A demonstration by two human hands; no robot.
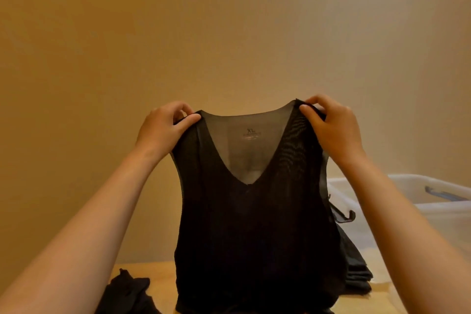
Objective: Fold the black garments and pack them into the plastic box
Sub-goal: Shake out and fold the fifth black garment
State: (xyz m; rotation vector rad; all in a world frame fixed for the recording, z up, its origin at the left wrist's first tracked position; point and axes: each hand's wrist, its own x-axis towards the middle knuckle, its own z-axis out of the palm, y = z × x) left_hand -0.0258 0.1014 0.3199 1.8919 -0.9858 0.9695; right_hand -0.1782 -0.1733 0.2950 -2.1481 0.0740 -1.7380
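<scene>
both hands pinch the black v-neck top [254,224] by its shoulders, left hand [163,130], right hand [334,127], holding it up above the worktop [158,273]. folding seems barely begun; next it likely needs laying flat. the plastic box [418,201] waits right.

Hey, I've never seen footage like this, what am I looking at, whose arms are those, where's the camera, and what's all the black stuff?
There is no machine here: a person wears one wide-angle camera on the head, so you see their bare arms reaching forward. The left hand and right hand each pinch a shoulder of a black sleeveless top, holding it up unfolded; its label reads XL. Below is a wooden table with a crumpled black garment at lower left and a stack of dark cloth to the right. Beyond it stands a clear plastic box, where the folded garments are meant to go.
</scene>
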